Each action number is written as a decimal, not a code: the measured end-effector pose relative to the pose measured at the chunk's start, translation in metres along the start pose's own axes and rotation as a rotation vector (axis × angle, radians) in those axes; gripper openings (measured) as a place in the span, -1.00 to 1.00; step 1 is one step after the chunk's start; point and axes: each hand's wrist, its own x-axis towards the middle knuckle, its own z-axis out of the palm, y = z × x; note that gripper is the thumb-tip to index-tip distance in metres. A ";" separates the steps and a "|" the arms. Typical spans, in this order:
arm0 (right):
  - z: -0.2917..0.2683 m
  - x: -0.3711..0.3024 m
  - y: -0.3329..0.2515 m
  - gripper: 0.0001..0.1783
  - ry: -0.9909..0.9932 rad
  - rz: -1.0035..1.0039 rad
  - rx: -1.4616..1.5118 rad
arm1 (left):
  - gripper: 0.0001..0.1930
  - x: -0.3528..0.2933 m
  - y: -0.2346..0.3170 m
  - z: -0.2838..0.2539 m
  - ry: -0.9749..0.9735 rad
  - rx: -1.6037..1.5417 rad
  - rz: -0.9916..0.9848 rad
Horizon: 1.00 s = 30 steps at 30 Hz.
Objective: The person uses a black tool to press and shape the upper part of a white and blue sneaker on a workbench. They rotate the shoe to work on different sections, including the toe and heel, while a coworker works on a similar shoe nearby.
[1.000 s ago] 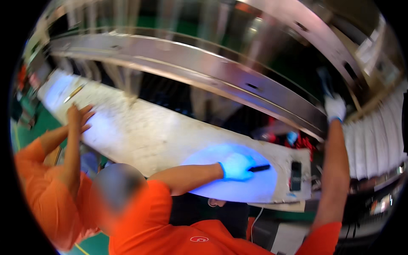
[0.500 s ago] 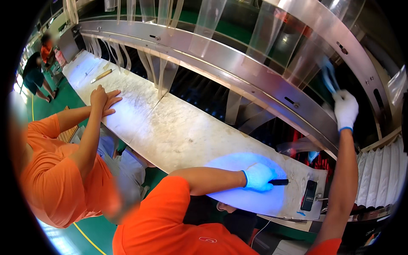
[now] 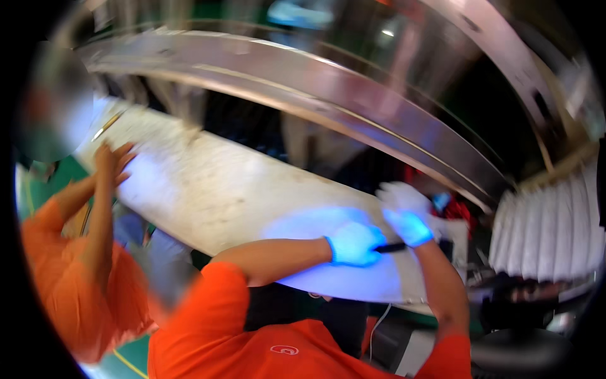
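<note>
My left hand (image 3: pixel 356 244), in a knit glove lit blue, rests over the pale work board (image 3: pixel 221 189). Its fingers are closed round a black handle (image 3: pixel 391 247) that sticks out to the right; the rest of the tool is hidden. My right hand (image 3: pixel 404 211), also gloved, is above the board's right end, just beyond the handle's tip. Motion smears its fingers, and I see nothing definite in them. A light-blue piece (image 3: pixel 300 12), blurred, shows at the top, beyond the metal rail.
A curved metal rail (image 3: pixel 284 76) with clear hanging strips runs behind the board. At left, a co-worker's bare hands (image 3: pixel 113 163) are over the board, near a thin wooden-handled tool (image 3: pixel 107 126). White pleated bellows (image 3: pixel 546 221) stand at right. A small blue piece (image 3: pixel 441 201) lies beside red parts.
My right hand has come down and left from beside the rail to the board, apart from the light-blue piece it was at. The view has shifted and blurred. My left hand keeps the black handle.
</note>
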 end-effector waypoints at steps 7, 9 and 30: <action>0.092 -0.211 0.312 -0.66 -0.348 0.562 -0.391 | -0.46 -0.007 -0.006 0.021 0.088 -0.054 0.041; 0.127 -0.239 0.374 -0.63 -0.466 0.543 -0.505 | -0.44 -0.011 -0.001 0.016 0.086 -0.077 0.025; 0.235 0.086 0.085 -0.26 -0.034 0.275 0.030 | -0.72 -0.025 0.002 -0.052 0.041 0.147 0.138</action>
